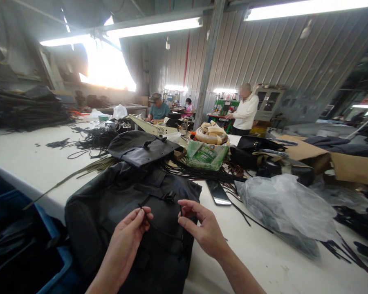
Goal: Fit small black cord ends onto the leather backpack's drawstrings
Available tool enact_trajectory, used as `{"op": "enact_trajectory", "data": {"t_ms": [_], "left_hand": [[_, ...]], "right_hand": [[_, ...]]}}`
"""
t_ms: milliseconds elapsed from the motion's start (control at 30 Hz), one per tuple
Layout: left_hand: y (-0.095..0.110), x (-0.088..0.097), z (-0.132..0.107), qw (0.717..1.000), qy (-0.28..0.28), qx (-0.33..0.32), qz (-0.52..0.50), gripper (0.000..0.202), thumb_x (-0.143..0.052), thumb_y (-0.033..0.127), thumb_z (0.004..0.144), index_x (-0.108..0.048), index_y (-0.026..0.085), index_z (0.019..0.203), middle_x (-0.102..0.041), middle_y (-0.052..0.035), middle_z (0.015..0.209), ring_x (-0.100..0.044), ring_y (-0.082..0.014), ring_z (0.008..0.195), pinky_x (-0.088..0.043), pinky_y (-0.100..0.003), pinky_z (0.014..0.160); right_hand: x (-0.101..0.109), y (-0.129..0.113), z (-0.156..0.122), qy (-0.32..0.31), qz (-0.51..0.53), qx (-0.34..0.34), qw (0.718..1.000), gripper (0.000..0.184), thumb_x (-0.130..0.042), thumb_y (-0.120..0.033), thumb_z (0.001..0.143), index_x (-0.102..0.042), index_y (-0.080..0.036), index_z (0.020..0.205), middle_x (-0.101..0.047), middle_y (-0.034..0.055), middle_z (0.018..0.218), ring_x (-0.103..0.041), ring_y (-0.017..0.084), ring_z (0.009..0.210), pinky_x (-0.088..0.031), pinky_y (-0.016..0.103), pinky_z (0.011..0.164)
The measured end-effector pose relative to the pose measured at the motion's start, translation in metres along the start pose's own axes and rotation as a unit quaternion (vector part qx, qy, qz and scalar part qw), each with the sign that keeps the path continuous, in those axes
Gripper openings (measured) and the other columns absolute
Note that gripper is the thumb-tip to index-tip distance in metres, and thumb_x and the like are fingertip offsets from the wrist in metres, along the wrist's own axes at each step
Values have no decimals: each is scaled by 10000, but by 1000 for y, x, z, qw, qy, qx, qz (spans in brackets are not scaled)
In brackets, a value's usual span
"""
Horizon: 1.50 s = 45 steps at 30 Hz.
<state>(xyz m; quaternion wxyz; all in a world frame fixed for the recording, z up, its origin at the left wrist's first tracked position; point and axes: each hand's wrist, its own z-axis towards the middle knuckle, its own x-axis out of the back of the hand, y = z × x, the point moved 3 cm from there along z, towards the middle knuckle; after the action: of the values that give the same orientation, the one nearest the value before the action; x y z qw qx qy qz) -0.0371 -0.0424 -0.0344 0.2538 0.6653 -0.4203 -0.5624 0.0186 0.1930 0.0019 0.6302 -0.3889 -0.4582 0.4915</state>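
A black backpack lies on the white table in front of me, its buckled flap spread toward the back. My left hand is over the pack, with thumb and fingers pinched on a thin black cord. Opposite it, my right hand has curled fingers around another part of this cord, its thumb a little apart from the index finger. The cord sags in a loop between both hands, and a piece hangs below the right one. Against the black pack, the cord's ends are hard to make out.
Beyond the pack stand a green box with rolled straps and a phone. Clear plastic bags lie right, near an open carton. Black cords pile up left. A blue crate sits below the table edge. Several people work farther back.
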Motion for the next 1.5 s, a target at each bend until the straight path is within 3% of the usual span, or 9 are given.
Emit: {"op": "enact_trajectory", "data": {"t_ms": [167,333,400,733,833,1000,1267,1400,1500], "left_hand": [[0,1,0,1000,-10,-3,-2,668,-1084,515,590,-849,91,1049,-760,-143,996,-655,-187,887,-556,-223,756],[4,1,0,997,39,16,-67,131,-796,162,939,-837,66,1018,-754,-157,1010,-696,-188,856,-593,-244,718],[7,0,0,994,64,20,-87,156,-677,93,1003,-831,74,986,-746,-141,987,-707,-178,837,-604,-246,700],[6,3,-1,990,59,11,-124,219,-616,123,1049,-815,92,961,-726,-116,994,-708,-182,888,-642,-263,741],[3,7,0,994,38,-7,-99,138,-741,218,996,-816,107,964,-736,-125,1024,-704,-209,947,-637,-274,775],[0,5,-1,999,-10,-45,-20,550,-1031,533,695,-815,125,994,-744,-120,1033,-654,-223,968,-593,-271,769],[0,-5,-10,993,-45,-36,99,822,-988,625,751,-682,85,1289,-785,-152,1124,-623,-154,886,-531,-234,806],[-1,-1,-8,997,-30,-29,69,891,-1025,591,710,-625,87,1327,-797,-154,1098,-656,-157,889,-549,-226,791],[-2,0,-6,999,-27,-26,29,884,-1030,530,736,-631,78,1382,-786,-196,1242,-692,-162,935,-593,-230,836]], "right_hand": [[0,-2,-1,-14,55,5,998,467,-825,-369,985,-712,-239,1420,-767,64,1114,-718,206,1038,-571,351,964],[-2,4,0,-22,105,-10,994,588,-842,-385,990,-619,-242,1516,-788,80,1114,-762,224,1043,-586,391,983],[-2,4,0,-20,122,-19,992,613,-859,-407,976,-617,-233,1512,-796,88,1105,-772,227,1022,-594,403,982],[-4,5,0,-23,162,-69,984,458,-941,-458,883,-807,-175,1218,-830,123,1083,-795,233,981,-628,376,953],[-6,7,-1,-24,147,-64,987,427,-939,-451,890,-824,-181,1200,-835,120,1088,-806,239,1020,-623,354,954],[-14,4,-6,-44,94,-52,993,335,-901,-432,928,-853,-198,1162,-840,104,1085,-819,257,1037,-629,355,965],[-21,0,-8,-52,57,-36,996,244,-871,-375,945,-871,-228,1139,-846,72,1063,-823,249,1012,-627,334,941],[-19,1,-7,-62,48,-34,996,297,-862,-425,959,-858,-235,1187,-841,73,1094,-816,249,1034,-619,337,937],[-16,-2,-7,-83,27,-29,996,398,-906,-425,919,-827,-265,1275,-830,54,1149,-802,245,1080,-605,351,989]]}}
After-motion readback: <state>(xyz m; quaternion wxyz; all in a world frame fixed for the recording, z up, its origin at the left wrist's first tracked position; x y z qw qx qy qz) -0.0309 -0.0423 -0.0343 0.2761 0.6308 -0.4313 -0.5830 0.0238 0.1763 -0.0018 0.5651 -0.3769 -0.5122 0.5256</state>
